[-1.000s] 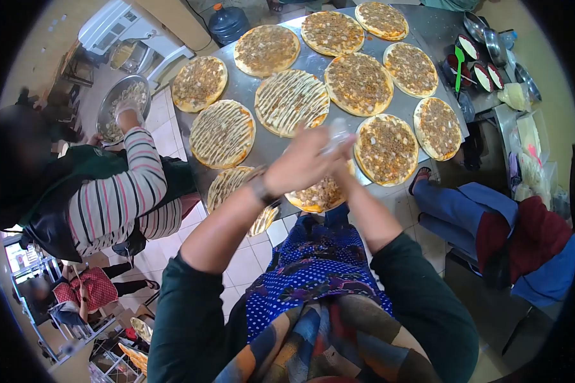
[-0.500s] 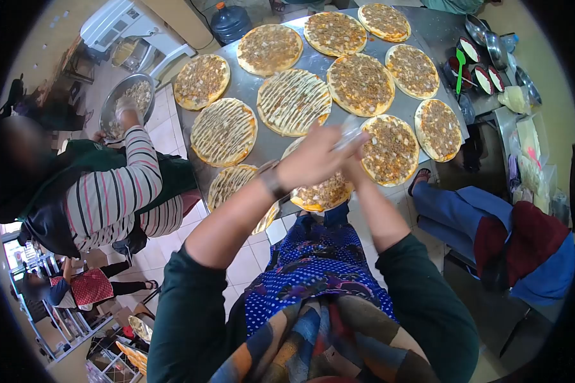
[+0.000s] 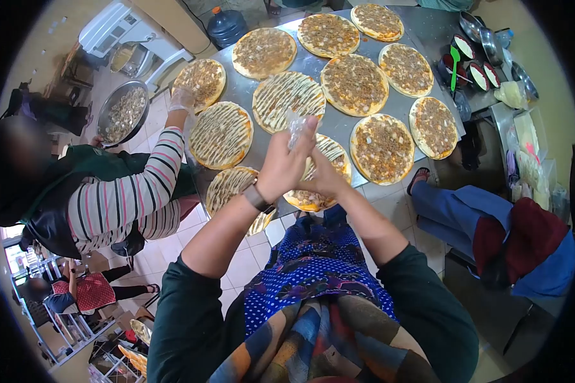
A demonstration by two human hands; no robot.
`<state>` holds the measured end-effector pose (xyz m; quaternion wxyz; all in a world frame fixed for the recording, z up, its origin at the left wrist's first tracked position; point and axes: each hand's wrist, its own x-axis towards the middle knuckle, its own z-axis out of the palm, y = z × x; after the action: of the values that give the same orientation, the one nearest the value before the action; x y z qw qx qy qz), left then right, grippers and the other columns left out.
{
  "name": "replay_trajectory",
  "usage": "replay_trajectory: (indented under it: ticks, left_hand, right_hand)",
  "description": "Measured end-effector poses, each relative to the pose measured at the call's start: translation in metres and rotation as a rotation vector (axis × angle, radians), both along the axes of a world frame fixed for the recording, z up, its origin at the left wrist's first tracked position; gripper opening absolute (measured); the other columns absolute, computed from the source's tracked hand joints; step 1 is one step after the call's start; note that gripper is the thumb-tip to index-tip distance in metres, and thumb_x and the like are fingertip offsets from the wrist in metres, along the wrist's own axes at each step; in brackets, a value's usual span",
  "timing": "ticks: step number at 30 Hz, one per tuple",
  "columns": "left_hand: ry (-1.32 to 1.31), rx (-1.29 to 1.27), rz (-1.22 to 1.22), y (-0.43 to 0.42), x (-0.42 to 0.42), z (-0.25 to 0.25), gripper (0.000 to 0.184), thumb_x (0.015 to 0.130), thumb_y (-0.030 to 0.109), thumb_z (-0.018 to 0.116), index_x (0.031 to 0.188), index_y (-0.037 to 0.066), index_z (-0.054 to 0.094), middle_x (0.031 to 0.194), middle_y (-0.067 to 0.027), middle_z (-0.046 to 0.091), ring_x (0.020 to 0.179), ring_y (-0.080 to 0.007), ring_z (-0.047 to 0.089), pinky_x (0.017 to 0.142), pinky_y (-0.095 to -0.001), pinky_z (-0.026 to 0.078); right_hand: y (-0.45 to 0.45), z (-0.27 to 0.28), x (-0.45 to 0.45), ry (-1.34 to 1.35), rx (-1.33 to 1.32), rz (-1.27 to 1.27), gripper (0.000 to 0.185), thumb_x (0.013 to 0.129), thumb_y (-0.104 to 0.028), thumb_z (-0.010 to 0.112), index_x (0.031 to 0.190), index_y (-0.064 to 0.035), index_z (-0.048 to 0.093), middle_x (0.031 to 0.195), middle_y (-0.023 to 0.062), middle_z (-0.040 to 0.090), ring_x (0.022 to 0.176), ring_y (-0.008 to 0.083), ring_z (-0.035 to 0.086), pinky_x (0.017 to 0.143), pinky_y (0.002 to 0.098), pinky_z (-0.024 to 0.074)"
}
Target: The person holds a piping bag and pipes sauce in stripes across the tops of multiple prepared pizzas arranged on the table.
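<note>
Clutching clear bag [image 3: 295, 127], mostly hidden by hands [image 3: 283, 162], pizza [image 3: 333, 150] part-covered

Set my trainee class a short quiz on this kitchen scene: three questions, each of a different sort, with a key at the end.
1. What does the wearer's left hand hold?
A) a rolling pin
B) a clear plastic bag
C) a ladle

2. True or false: the green spatula lies on top of one of the pizzas.

3. Fill the gap: a dark wristband circles the wearer's ____ wrist.

Key
1. B
2. False; the spatula lies to the right of the pizzas.
3. left
</note>
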<state>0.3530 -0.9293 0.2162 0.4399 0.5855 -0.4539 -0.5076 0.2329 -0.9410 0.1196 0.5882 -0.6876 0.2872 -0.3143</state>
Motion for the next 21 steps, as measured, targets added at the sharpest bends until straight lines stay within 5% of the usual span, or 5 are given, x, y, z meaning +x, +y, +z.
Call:
replay_trajectory:
  ticks: [9, 13, 15, 20, 21]
  left_hand:
    - [0.042, -0.079, -0.246, -0.012, -0.012, 0.038, 0.042, 0.093, 0.041, 0.043, 0.072, 0.005, 0.045, 0.061, 0.0026, 0.038, 0.058, -0.0063, 0.038, 0.055, -0.0226, 0.036]
    - [0.177, -0.055, -0.219, -0.008, -0.009, 0.034, 0.043, 0.094, 0.039, 0.043, 0.070, 0.004, 0.044, 0.060, 0.0009, 0.039, 0.058, -0.0076, 0.042, 0.058, -0.0256, 0.040]
    - [0.192, -0.069, -0.208, -0.006, -0.005, 0.032, 0.043, 0.094, 0.039, 0.042, 0.070, 0.004, 0.044, 0.060, 0.0004, 0.040, 0.058, -0.0080, 0.044, 0.059, -0.0260, 0.042]
    - [-0.032, 0.048, -0.354, -0.005, 0.009, 0.002, 0.043, 0.095, 0.037, 0.040, 0.079, 0.000, 0.053, 0.067, -0.0034, 0.052, 0.065, -0.0094, 0.048, 0.069, -0.0245, 0.044]
    - [-0.031, 0.050, -0.357, -0.009, 0.006, 0.001, 0.043, 0.095, 0.037, 0.040, 0.079, 0.000, 0.053, 0.067, -0.0034, 0.052, 0.065, -0.0094, 0.048, 0.069, -0.0245, 0.044]
  right_hand:
    - [-0.008, 0.014, 0.008, -0.183, 0.266, -0.211, 0.051, 0.065, -0.018, 0.077, 0.104, -0.0048, 0.046, 0.098, 0.0035, 0.053, 0.099, 0.0145, 0.051, 0.086, 0.0299, 0.0402]
    - [-0.006, 0.008, 0.001, -0.322, 0.383, -0.052, 0.048, 0.067, -0.015, 0.075, 0.104, -0.0042, 0.046, 0.095, 0.0018, 0.054, 0.095, 0.0127, 0.052, 0.083, 0.0287, 0.0416]
    - [0.000, -0.015, 0.006, -0.026, 0.394, -0.018, 0.049, 0.067, -0.014, 0.074, 0.106, -0.0041, 0.046, 0.097, 0.0021, 0.053, 0.096, 0.0129, 0.051, 0.085, 0.0291, 0.0410]
    - [0.031, -0.036, 0.025, -0.193, 0.407, -0.126, 0.059, 0.068, -0.013, 0.073, 0.119, -0.0049, 0.044, 0.105, 0.0031, 0.053, 0.096, 0.0134, 0.053, 0.082, 0.0287, 0.0435]
    - [0.020, -0.062, 0.020, -0.083, 0.158, -0.229, 0.055, 0.071, -0.012, 0.071, 0.119, -0.0055, 0.045, 0.106, 0.0033, 0.053, 0.094, 0.0130, 0.053, 0.079, 0.0285, 0.0446]
